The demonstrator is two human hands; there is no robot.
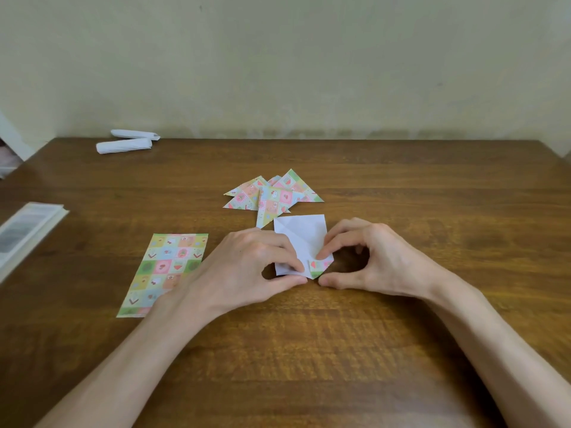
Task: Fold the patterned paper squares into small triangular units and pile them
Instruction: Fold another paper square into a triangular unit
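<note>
1. Paper square (301,239), white side up, sits under left grip (247,267), which pinches its near edge to steady it.
2. Right grip (380,261) pinches its turned-up corner, likely creasing it.
3. Finished triangles (275,196) pile just beyond both grips.

All my feed gives me of the person is two arms, bare from the fingertips to where they run off the bottom edge. The left hand (247,267) and the right hand (377,257) are slim, with long, narrow fingers (338,242). On the back of the right hand I can make out the ridge of the knuckles (381,228) and faint tendon lines running toward the wrist (438,282); the back of the left hand looks smoother and rounder. The left forearm (139,350) and the right forearm (494,341) are lean and smooth, and the wide lens makes both swell toward me. How they are dressed higher up, I cannot tell.
</note>
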